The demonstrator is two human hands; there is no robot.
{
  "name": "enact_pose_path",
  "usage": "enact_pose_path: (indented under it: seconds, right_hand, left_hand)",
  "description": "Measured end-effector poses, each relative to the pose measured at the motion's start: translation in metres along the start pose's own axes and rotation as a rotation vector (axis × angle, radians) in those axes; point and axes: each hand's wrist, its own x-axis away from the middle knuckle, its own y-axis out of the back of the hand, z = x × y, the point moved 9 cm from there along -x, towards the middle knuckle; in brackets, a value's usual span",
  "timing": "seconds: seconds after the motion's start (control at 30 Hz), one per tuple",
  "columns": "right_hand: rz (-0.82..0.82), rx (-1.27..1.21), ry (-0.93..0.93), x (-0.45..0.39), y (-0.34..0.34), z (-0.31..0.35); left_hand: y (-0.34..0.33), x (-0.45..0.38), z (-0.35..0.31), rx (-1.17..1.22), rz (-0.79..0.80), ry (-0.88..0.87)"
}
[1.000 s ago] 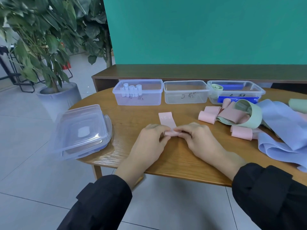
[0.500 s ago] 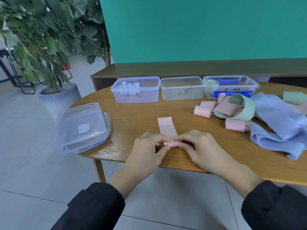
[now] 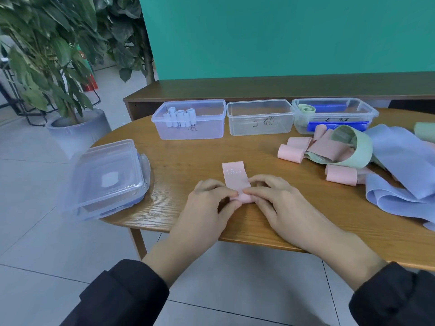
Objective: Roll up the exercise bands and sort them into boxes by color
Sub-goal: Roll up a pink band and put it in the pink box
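Note:
A pink exercise band (image 3: 235, 175) marked "15 LB" lies flat on the wooden table (image 3: 179, 165), its near end rolled into a small tube. My left hand (image 3: 207, 205) and my right hand (image 3: 275, 203) pinch that roll from either side with fingertips and thumbs. Three clear boxes stand in a row behind: the left box (image 3: 190, 118) holds several pale rolled bands, the middle box (image 3: 260, 120) looks empty, the right box (image 3: 334, 114) holds a green roll and blue items.
A pile of loose pink, green and lilac bands (image 3: 353, 151) covers the table's right side. Stacked clear lids (image 3: 106, 180) sit at the left edge. A potted plant (image 3: 58, 67) stands on the floor to the left; a low bench runs behind.
The view has shifted slightly. The flat part of the pink band looks a little longer than a second ago, while both hands stay on the roll at the near end.

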Motion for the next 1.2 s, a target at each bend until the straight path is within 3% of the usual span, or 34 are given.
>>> enact_pose_path:
  seconds: [0.17,0.5,0.93,1.07,1.2]
  right_hand:
    - [-0.167,0.054,0.155,0.005,0.014,0.018]
    - [-0.009,0.004,0.036,-0.004,0.001,0.008]
    - [0.049,0.013,0.012,-0.006,-0.002,0.009]
    - [0.076,0.051,-0.004,-0.015,-0.004,0.004]
    - [0.113,0.095,-0.051,-0.023,-0.008,-0.001]
  left_hand:
    - [-0.001,-0.007,0.002,0.011,0.037,-0.004]
    - [0.006,-0.002,-0.007,0.016,-0.114,-0.063]
    - [-0.011,-0.011,-0.002,-0.108,0.019,-0.102]
    - [-0.004,-0.009,-0.004,-0.059,-0.062,-0.116]
    - [-0.011,-0.012,-0.001,-0.141,-0.002,-0.120]
